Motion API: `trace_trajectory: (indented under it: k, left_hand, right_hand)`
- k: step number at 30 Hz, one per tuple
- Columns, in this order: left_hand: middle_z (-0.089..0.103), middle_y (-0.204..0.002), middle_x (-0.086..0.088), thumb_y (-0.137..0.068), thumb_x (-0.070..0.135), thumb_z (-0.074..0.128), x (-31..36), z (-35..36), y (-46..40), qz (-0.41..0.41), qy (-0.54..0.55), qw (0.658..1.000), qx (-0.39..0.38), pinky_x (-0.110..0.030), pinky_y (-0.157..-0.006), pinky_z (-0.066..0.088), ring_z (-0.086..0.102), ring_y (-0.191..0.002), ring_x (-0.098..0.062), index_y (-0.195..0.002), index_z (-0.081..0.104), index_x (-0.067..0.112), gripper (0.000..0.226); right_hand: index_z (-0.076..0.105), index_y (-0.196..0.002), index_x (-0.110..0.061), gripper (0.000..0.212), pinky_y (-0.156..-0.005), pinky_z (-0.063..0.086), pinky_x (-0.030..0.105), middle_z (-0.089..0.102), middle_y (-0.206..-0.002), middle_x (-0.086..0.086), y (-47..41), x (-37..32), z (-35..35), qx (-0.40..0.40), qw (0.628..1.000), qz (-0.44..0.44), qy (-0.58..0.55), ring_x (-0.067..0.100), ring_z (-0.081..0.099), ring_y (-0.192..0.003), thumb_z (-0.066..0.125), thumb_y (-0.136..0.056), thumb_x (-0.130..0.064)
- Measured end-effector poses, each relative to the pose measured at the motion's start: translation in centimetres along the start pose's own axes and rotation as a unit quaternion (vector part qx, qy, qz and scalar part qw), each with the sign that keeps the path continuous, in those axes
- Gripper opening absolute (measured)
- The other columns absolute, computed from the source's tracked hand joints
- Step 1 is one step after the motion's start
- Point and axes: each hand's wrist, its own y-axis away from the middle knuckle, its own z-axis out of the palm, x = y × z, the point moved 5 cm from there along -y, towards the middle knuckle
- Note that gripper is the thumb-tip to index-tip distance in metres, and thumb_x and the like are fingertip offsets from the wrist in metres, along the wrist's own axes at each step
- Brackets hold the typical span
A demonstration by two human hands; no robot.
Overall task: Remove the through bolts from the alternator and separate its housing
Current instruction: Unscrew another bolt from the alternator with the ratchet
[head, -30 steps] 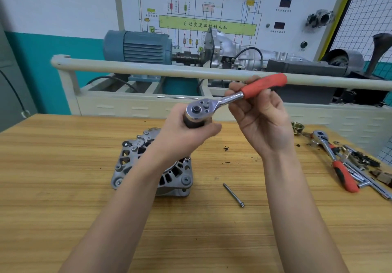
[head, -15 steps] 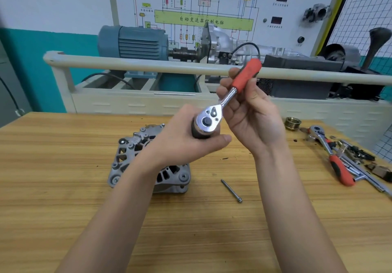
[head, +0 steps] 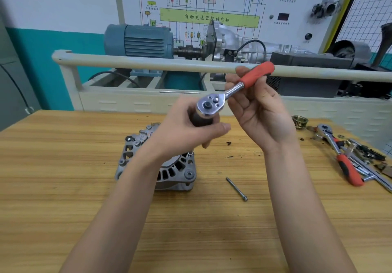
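Note:
A silver alternator (head: 169, 173) lies on the wooden table (head: 63, 188), partly hidden by my left forearm. One long through bolt (head: 236, 189) lies loose on the table to its right. Above the alternator I hold a ratchet wrench (head: 214, 101) with a red handle. My left hand (head: 186, 130) grips the dark socket (head: 201, 121) under the ratchet head. My right hand (head: 261, 115) holds the handle, fingers curled round it.
A second red-handled ratchet (head: 339, 158), loose sockets and metal parts lie at the table's right edge, with a brass threaded ring (head: 299, 121) behind them. A beige rail (head: 148, 63) and a motor training rig stand behind the table.
The ratchet handle swung from near level up to steep, then back down to the right, while my left hand kept gripping the socket. The alternator and loose bolt stayed put.

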Motion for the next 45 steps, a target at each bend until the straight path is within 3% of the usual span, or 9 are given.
trace_trajectory:
  k: [2, 5, 12, 17, 21, 29, 32, 38, 45]
  left_hand:
    - [0.051, -0.045, -0.005, -0.080, 0.015, 0.067, 0.2, 0.4, 0.1, 0.010, -0.004, 1.000, -0.018, -0.024, -0.049, 0.042, 0.048, -0.042, -0.017, -0.055, 0.050, 0.007, 0.031]
    - [0.042, -0.047, -0.016, -0.080, 0.015, 0.066, 0.4, 0.6, 0.2, 0.011, -0.013, 1.000, -0.019, -0.031, -0.045, 0.035, 0.040, -0.042, -0.024, -0.055, 0.044, 0.003, 0.035]
    - [0.042, -0.045, 0.008, -0.089, 0.003, 0.060, -0.5, -0.9, -0.1, -0.035, 0.065, 0.989, 0.127, -0.023, -0.045, 0.034, 0.037, -0.043, -0.012, -0.060, 0.047, 0.016, 0.034]
    - [0.049, -0.044, 0.003, -0.081, 0.017, 0.066, 0.0, -0.2, 0.0, 0.006, -0.003, 1.000, 0.028, -0.024, -0.049, 0.040, 0.045, -0.042, -0.015, -0.052, 0.050, 0.014, 0.034]
    - [0.046, -0.043, 0.000, -0.082, 0.015, 0.065, 0.2, 0.5, 0.0, 0.026, 0.000, 1.000, 0.005, -0.023, -0.047, 0.037, 0.042, -0.040, -0.013, -0.054, 0.047, 0.007, 0.035]
    - [0.035, -0.048, 0.002, -0.091, -0.001, 0.055, -0.8, -1.4, -0.3, -0.029, 0.126, 0.980, 0.148, -0.028, -0.045, 0.022, 0.029, -0.043, -0.013, -0.065, 0.053, 0.015, 0.031]
    - [0.041, -0.048, 0.001, -0.088, 0.007, 0.062, -0.7, -1.6, -0.1, -0.025, 0.077, 0.991, 0.103, -0.027, -0.045, 0.033, 0.036, -0.045, -0.017, -0.055, 0.054, 0.024, 0.038]
    - [0.048, -0.046, -0.013, -0.077, 0.018, 0.069, 0.1, 0.4, 0.3, 0.002, -0.023, 0.998, -0.060, -0.031, -0.047, 0.041, 0.046, -0.043, -0.023, -0.055, 0.050, 0.010, 0.030]
    - [0.043, -0.045, 0.005, -0.087, 0.005, 0.061, -0.7, -1.1, -0.2, -0.020, 0.070, 0.994, 0.077, -0.029, -0.046, 0.035, 0.037, -0.042, -0.015, -0.056, 0.052, 0.021, 0.037]
  right_hand:
    - [0.073, -0.101, -0.004, 0.030, -0.075, 0.058, 0.028, 0.073, -0.096, 0.013, -0.1, 0.4, 0.1, 0.008, 1.000, 0.006, -0.022, 0.020, 0.072, -0.086, 0.058, -0.083, -0.023]
    - [0.072, -0.100, -0.002, 0.030, -0.076, 0.058, 0.030, 0.073, -0.095, 0.015, 0.1, 0.4, 0.4, -0.014, 0.999, 0.009, -0.031, 0.023, 0.072, -0.088, 0.072, -0.077, -0.021]
    - [0.070, -0.109, -0.015, 0.030, -0.088, 0.053, 0.027, 0.069, -0.116, 0.005, 1.1, -0.9, -0.1, -0.111, 0.990, -0.004, 0.092, 0.018, 0.066, -0.107, 0.071, -0.080, -0.025]
    - [0.074, -0.100, -0.009, 0.031, -0.077, 0.057, 0.026, 0.073, -0.101, 0.009, 0.1, 0.0, -0.1, -0.012, 1.000, -0.008, 0.021, 0.016, 0.071, -0.090, 0.071, -0.077, -0.030]
    - [0.075, -0.093, -0.007, 0.031, -0.073, 0.058, 0.027, 0.074, -0.090, 0.012, -0.2, 1.2, 0.2, 0.031, 0.999, -0.008, -0.031, 0.018, 0.072, -0.083, 0.053, -0.084, -0.027]
    - [0.074, -0.099, -0.016, 0.031, -0.086, 0.054, 0.028, 0.072, -0.108, 0.005, 0.4, 0.4, 0.9, -0.093, 0.992, -0.028, 0.078, 0.020, 0.068, -0.101, 0.081, -0.070, -0.026]
    - [0.075, -0.099, -0.017, 0.031, -0.084, 0.054, 0.027, 0.073, -0.105, 0.004, 0.2, 0.7, 1.0, -0.072, 0.995, -0.025, 0.059, 0.018, 0.069, -0.097, 0.079, -0.071, -0.031]
    - [0.069, -0.107, 0.002, 0.033, -0.082, 0.056, 0.029, 0.071, -0.103, 0.016, -0.3, 1.4, 0.8, 0.010, 0.997, -0.037, -0.063, 0.023, 0.070, -0.095, 0.059, -0.084, -0.019]
    - [0.071, -0.101, -0.007, 0.025, -0.090, 0.053, 0.031, 0.072, -0.105, 0.011, 0.3, -0.1, 1.3, -0.083, 0.995, -0.048, -0.010, 0.024, 0.066, -0.106, 0.074, -0.077, -0.012]
